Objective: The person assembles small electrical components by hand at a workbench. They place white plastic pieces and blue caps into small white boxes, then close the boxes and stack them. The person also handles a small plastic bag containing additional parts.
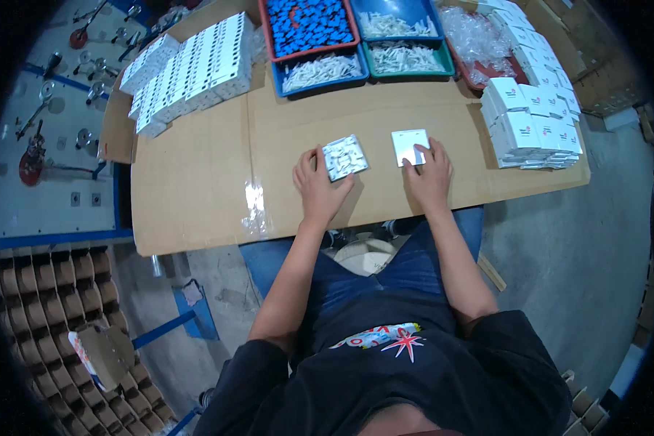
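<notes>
My left hand (318, 187) rests on the cardboard table top (218, 167). Its fingers and thumb grip two sides of a shallow square box (329, 161), in which a layer of small white pieces shows. To the right, my right hand (432, 178) has thumb and fingers on the lower right edge of a flat white square piece (405, 139), perhaps a lid. That piece lies apart from the box.
Small white boxes (189, 69) stand in rows at the far left, and more white boxes (523, 127) are stacked at the right. At the back sit a red bin (275, 54) of blue parts, blue and green bins (447, 74) of white pieces, and clear plastic bags (479, 40).
</notes>
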A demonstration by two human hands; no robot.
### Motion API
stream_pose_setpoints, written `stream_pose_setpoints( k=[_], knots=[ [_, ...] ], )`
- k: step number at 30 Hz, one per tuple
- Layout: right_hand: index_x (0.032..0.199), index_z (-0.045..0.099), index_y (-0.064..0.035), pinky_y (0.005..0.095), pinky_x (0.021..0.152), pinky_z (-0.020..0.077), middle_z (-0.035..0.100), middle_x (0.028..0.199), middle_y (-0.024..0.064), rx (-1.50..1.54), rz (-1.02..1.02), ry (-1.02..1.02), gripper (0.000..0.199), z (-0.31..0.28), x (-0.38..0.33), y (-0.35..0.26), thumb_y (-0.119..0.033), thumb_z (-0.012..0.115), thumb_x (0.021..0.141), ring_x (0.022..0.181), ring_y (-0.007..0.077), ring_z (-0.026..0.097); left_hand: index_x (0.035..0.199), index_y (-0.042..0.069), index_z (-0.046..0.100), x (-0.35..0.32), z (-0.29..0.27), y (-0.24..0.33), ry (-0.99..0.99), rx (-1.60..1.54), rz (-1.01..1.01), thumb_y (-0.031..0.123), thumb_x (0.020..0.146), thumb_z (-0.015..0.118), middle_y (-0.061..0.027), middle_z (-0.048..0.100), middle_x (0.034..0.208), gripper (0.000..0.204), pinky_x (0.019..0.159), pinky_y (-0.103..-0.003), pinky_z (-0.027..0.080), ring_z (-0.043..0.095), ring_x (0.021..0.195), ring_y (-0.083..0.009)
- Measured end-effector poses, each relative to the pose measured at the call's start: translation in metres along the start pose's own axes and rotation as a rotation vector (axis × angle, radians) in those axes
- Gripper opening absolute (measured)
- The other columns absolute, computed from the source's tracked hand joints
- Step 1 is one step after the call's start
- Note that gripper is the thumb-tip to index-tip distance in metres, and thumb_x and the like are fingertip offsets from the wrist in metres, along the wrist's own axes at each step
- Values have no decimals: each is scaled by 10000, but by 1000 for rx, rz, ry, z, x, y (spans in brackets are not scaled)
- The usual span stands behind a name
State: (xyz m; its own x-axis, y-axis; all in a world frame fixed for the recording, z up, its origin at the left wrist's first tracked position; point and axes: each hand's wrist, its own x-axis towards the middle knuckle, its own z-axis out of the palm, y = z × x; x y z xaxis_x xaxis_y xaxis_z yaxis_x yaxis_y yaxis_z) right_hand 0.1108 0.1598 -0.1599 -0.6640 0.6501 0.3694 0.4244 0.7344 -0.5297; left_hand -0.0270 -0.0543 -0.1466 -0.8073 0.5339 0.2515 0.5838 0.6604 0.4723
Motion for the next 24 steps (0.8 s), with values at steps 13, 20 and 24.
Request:
stream_pose_setpoints(
  k=[13,20,24],
  knots=[
    [1235,699,-57,487,1070,425,591,1360,210,146,76,-98,366,-31,22,2,-234,692,915,1288,386,546,1585,-30,230,1,-2,16,-62,0,-101,559,767,801,-252,307,1618,1158,1219,-604,142,273,1513,-393],
    [1124,718,-92,435,786,558,741,965,148,264,194,-107,241,-139,137,20,-244,655,949,890,338,718,1589,-33,218,5,-4,24,-85,70,-111,592,743,815,-247,301,1620,1209,1230,-595,127,255,1518,-391],
    [1087,741,-123,478,740,560,736,857,172,-122,-49,-2,265,-162,257,83,-318,617,957,811,386,711,1601,-49,172,4,-4,27,-101,141,-126,628,739,797,-246,305,1612,1262,1233,-588,139,265,1511,-390]
  ],
)
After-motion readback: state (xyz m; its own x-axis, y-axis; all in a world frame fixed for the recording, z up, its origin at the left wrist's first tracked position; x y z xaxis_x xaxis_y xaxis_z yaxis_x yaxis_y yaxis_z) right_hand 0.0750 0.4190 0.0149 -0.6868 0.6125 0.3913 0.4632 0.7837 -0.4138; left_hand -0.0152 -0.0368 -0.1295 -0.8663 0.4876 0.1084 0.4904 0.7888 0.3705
